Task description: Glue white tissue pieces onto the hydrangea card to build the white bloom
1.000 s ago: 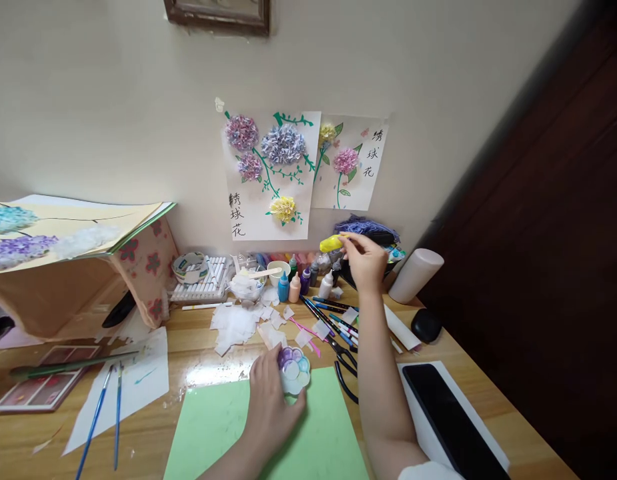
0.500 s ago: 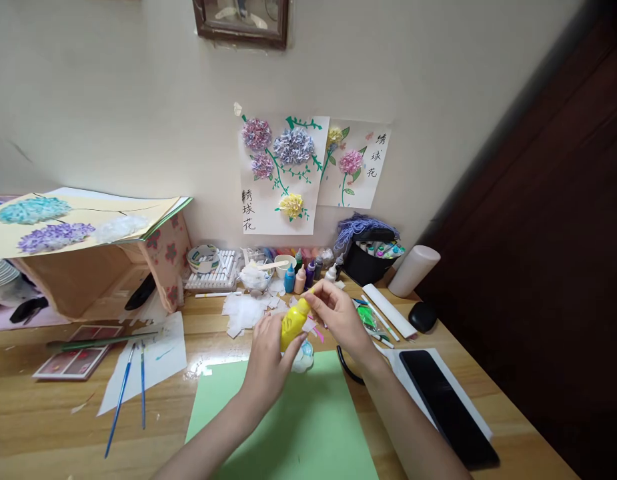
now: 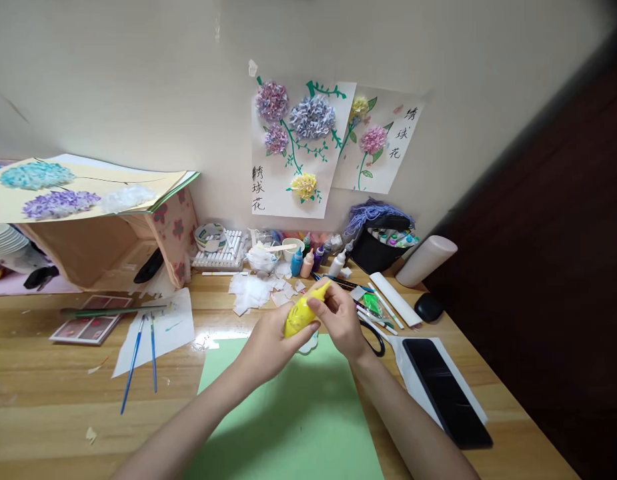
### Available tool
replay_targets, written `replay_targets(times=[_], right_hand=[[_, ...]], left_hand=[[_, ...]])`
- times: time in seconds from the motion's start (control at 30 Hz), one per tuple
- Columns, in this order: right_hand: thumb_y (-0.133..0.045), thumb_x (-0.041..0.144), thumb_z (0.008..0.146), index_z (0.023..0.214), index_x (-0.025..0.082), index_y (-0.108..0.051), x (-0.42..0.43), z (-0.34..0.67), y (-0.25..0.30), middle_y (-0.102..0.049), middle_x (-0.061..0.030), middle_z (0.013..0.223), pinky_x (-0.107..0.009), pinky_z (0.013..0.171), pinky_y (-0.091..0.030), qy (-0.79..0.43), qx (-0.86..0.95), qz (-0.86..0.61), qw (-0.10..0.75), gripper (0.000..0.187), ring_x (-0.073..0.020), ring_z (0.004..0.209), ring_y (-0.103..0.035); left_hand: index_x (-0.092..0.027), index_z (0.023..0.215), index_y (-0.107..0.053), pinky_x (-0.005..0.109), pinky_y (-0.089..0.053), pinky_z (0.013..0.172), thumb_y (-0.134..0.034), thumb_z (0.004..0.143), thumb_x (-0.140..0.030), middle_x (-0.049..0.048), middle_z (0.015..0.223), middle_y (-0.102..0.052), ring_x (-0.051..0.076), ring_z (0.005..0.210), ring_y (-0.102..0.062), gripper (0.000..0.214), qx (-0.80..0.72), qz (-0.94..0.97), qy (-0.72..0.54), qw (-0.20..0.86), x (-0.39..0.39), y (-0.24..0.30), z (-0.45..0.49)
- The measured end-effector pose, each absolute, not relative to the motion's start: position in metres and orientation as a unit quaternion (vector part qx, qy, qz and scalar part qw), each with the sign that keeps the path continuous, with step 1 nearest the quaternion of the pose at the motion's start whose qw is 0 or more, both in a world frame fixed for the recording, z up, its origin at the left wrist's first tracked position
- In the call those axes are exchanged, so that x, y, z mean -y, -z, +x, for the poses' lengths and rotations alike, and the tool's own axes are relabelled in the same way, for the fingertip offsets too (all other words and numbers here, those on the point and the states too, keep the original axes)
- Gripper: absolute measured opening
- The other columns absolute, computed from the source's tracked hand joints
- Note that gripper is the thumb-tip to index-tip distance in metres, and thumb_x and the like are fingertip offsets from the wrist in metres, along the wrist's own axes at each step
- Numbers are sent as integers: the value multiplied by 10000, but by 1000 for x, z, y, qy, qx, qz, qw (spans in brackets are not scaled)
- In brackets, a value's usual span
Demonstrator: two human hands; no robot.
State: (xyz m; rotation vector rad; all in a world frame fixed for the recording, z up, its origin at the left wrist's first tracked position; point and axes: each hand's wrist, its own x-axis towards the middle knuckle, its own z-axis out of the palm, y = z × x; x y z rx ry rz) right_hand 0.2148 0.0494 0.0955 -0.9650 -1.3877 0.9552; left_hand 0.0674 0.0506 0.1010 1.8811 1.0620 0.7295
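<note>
A yellow squeeze bottle of paint [image 3: 299, 317] with a pointed nozzle is tilted up to the right between my hands. My left hand [image 3: 271, 337] wraps around its body. The fingers of my right hand [image 3: 341, 320] are closed at its neck, just below the nozzle. Beneath the hands lies a green sheet of paper [image 3: 288, 407]. A small white scalloped palette [image 3: 309, 344] shows partly at the sheet's far edge, mostly hidden by my hands.
White paper scraps [image 3: 251, 292] lie behind my hands, near several paint bottles [image 3: 297, 263]. Scissors [image 3: 373, 339] and a black phone [image 3: 445, 392] are on the right. Paintbrushes [image 3: 132, 365] rest on paper at left, before a fabric box [image 3: 175, 233]. Flower pictures [image 3: 303, 147] hang on the wall.
The bottle has tipped further over to the right, and my right fingers have moved from the nozzle tip down to its neck. The camera view has shifted downward and slightly left.
</note>
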Motion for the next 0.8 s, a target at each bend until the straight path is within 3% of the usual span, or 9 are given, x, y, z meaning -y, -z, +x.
replay_targets(times=[0.1,0.2,0.3,0.43,0.53,0.63,0.8], right_hand=[[-596,479,783,848,184,-606,-51,224,-99,-574,-22,774,-230,568,-421,-444,614,-377,533,302,-124,634,-507],[-571,543,774,952,190,-643,-55,236,-105,-605,-40,815,-250,595,-445,-473,650,-370,465,402,-140,651,-528],[-600,553,746,1037,203,-616,-56,244,-111,-599,-30,830,-252,613,-445,-423,660,-409,467,454,-142,684,-532],[-719,427,682,844,180,-641,-55,249,-119,-627,-25,807,-257,617,-461,-377,656,-472,453,306,-137,672,-553],[-737,340,683,847,183,-674,-55,256,-122,-651,-36,835,-282,691,-486,-378,680,-451,437,236,-157,751,-591],[-757,273,672,860,199,-695,-56,262,-121,-665,-40,846,-300,752,-492,-373,718,-383,445,211,-168,809,-605],[-738,214,699,861,244,-706,-56,259,-118,-684,-34,850,-319,753,-525,-352,771,-264,461,168,-176,822,-636]], left_hand=[[-166,723,-484,213,-332,530,-467,838,-481,-41,603,-496,86,545,-434,335,-349,701,-242,573,-53,-108,63],[-163,666,-462,205,-322,518,-461,837,-500,-49,555,-470,68,508,-407,378,-298,679,-196,642,-55,-112,59],[-165,710,-496,199,-320,520,-493,820,-498,-49,597,-487,70,536,-419,351,-333,684,-215,613,-53,-112,61],[-175,789,-547,208,-328,552,-506,812,-498,-43,665,-521,91,597,-448,327,-393,711,-238,533,-50,-111,66],[-178,797,-553,214,-336,575,-515,802,-510,-39,699,-538,98,628,-467,334,-394,722,-223,523,-53,-113,63],[-175,773,-521,224,-342,561,-524,792,-526,-45,626,-510,87,560,-438,352,-330,699,-140,619,-62,-113,57],[-206,610,-403,254,-314,484,-561,718,-589,-97,381,-265,73,369,-257,428,-127,505,7,854,-79,-96,46]])
